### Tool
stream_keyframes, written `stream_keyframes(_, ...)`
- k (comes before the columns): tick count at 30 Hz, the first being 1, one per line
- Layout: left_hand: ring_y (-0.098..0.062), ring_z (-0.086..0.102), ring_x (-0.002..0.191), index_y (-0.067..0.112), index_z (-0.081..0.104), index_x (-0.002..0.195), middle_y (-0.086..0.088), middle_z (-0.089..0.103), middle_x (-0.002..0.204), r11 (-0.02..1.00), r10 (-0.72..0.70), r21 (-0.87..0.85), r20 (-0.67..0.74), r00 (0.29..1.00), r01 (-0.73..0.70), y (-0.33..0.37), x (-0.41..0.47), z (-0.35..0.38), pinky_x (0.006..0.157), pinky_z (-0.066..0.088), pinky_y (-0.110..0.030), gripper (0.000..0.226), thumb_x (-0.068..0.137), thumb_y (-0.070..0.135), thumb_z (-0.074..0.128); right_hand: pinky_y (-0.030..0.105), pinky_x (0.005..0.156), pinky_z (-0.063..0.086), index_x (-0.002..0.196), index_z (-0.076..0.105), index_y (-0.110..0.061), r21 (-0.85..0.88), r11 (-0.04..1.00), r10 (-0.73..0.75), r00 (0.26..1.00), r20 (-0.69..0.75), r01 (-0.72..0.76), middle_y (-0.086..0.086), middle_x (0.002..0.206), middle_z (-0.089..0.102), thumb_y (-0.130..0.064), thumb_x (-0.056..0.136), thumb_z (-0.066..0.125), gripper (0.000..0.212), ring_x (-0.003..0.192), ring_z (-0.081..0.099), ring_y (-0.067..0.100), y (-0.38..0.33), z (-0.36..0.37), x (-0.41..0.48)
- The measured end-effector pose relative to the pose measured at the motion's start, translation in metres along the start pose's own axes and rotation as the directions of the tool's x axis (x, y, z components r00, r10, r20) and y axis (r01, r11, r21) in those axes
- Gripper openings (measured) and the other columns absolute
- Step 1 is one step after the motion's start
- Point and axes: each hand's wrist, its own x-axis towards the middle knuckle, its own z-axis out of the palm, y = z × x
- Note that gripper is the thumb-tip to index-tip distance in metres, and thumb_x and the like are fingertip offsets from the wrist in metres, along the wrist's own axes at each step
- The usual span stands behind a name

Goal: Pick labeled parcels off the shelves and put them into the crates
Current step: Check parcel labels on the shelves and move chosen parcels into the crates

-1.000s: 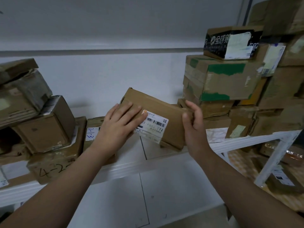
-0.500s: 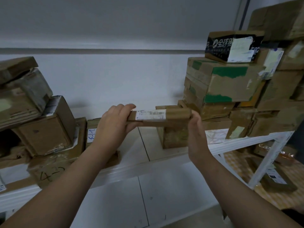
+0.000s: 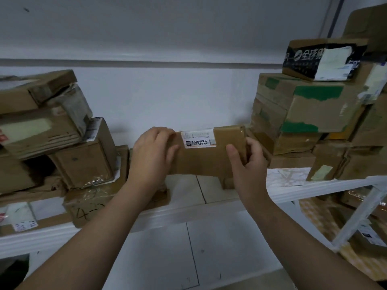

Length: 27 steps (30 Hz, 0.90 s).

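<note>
- A flat, rectangular cardboard parcel (image 3: 209, 160) is held between both hands above the white shelf (image 3: 219, 193). Its smooth brown face is toward the camera, with a glossy white label (image 3: 199, 139) near the top edge.
- The left hand (image 3: 152, 155) grips the parcel's left end, and the right hand (image 3: 248, 162) clasps the right end with its thumb on the front.
- Just right of the right hand stands a worn box with torn green tape (image 3: 314, 109).
- Half a second ago only the parcel's thin edge showed; now its broad face does.

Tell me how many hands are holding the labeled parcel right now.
2. The left hand grips the parcel at its left end; the right hand grips its right end, thumb across the front face.
</note>
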Motion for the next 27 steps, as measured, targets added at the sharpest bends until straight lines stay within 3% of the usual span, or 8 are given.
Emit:
stream_keyframes(4, -0.029, 0.054, 0.111, 0.01, 0.062, 0.114, -0.01, 0.061, 0.119, 0.996, 0.02, 0.091, -0.018, 1.0, -0.018, -0.018, -0.03, -0.011, 0.095, 0.042, -0.04, 0.028, 0.089, 0.021, 0.056, 0.03, 0.072, 0.046, 0.099, 0.059, -0.017, -0.201, 0.9, -0.366, 0.922, 0.13, 0.386, -0.005, 0.09, 0.058, -0.023, 0.079, 0.07, 0.023, 0.082, 0.053, 0.013, -0.003, 0.026, -0.004)
stream_keyframes(7, -0.027, 0.051, 0.111, 0.008, 0.058, 0.119, -0.01, 0.058, 0.12, 0.992, -0.033, 0.119, -0.025, 0.999, 0.035, -0.033, -0.049, -0.03, 0.098, 0.039, -0.037, 0.037, 0.084, 0.018, 0.055, 0.037, 0.081, 0.044, 0.103, 0.064, -0.016, -0.325, 0.714, -0.527, 0.782, 0.335, 0.62, -0.001, 0.095, 0.066, -0.023, 0.077, 0.063, 0.028, 0.087, 0.056, 0.018, -0.004, 0.053, -0.009)
stream_keyframes(9, -0.026, 0.049, 0.114, 0.007, 0.056, 0.123, -0.011, 0.057, 0.123, 0.99, -0.072, 0.123, 0.01, 0.997, 0.07, -0.042, -0.058, -0.041, 0.099, 0.037, -0.036, 0.044, 0.08, 0.014, 0.059, 0.036, 0.087, 0.036, 0.107, 0.065, -0.018, -0.341, 0.556, -0.59, 0.649, 0.481, 0.758, -0.001, 0.102, 0.068, -0.023, 0.076, 0.06, 0.032, 0.094, 0.053, 0.02, 0.003, 0.072, -0.017)
stream_keyframes(11, -0.026, 0.05, 0.113, 0.006, 0.058, 0.122, -0.011, 0.059, 0.121, 0.987, -0.065, 0.153, 0.062, 0.996, 0.055, -0.048, -0.067, -0.049, 0.098, 0.04, -0.037, 0.048, 0.075, 0.016, 0.055, 0.036, 0.089, 0.03, 0.109, 0.066, -0.021, -0.346, 0.481, -0.575, 0.588, 0.569, 0.806, -0.004, 0.108, 0.067, -0.02, 0.074, 0.063, 0.035, 0.1, 0.05, 0.02, 0.012, 0.089, -0.028)
stream_keyframes(16, -0.028, 0.06, 0.101, 0.01, 0.067, 0.109, -0.008, 0.066, 0.107, 0.968, -0.021, 0.25, 0.187, 0.982, -0.027, -0.058, -0.084, -0.059, 0.09, 0.045, -0.039, 0.048, 0.074, 0.026, 0.039, 0.046, 0.099, 0.029, 0.117, 0.065, -0.025, -0.345, 0.579, -0.428, 0.636, 0.642, 0.738, -0.004, 0.116, 0.066, -0.032, 0.078, 0.063, 0.039, 0.112, 0.047, 0.023, 0.02, 0.117, -0.053)
stream_keyframes(21, -0.029, 0.061, 0.099, 0.011, 0.067, 0.108, -0.008, 0.066, 0.105, 0.961, -0.032, 0.275, 0.209, 0.977, -0.028, -0.062, -0.09, -0.063, 0.089, 0.046, -0.041, 0.035, 0.076, 0.016, 0.054, 0.046, 0.105, 0.032, 0.13, 0.057, -0.025, -0.296, 0.7, -0.193, 0.571, 0.798, 0.65, -0.002, 0.129, 0.06, -0.05, 0.09, 0.036, 0.052, 0.118, 0.052, 0.022, 0.025, 0.117, -0.051)
stream_keyframes(24, -0.028, 0.058, 0.103, 0.012, 0.065, 0.112, -0.007, 0.065, 0.108, 0.962, -0.031, 0.272, 0.221, 0.975, -0.031, -0.062, -0.091, -0.063, 0.092, 0.044, -0.041, 0.034, 0.078, 0.013, 0.06, 0.044, 0.109, 0.032, 0.135, 0.052, -0.026, -0.269, 0.717, -0.169, 0.535, 0.828, 0.643, -0.003, 0.134, 0.056, -0.049, 0.092, 0.036, 0.051, 0.123, 0.049, 0.02, 0.029, 0.115, -0.05)
stream_keyframes(27, -0.026, 0.059, 0.1, 0.013, 0.066, 0.11, -0.005, 0.065, 0.105, 0.965, -0.009, 0.256, 0.222, 0.975, -0.049, -0.06, -0.089, -0.062, 0.088, 0.045, -0.039, 0.034, 0.08, 0.015, 0.051, 0.042, 0.113, 0.027, 0.133, 0.053, -0.023, -0.259, 0.73, -0.19, 0.552, 0.812, 0.632, -0.001, 0.132, 0.057, -0.046, 0.092, 0.041, 0.048, 0.125, 0.046, 0.019, 0.024, 0.113, -0.052)
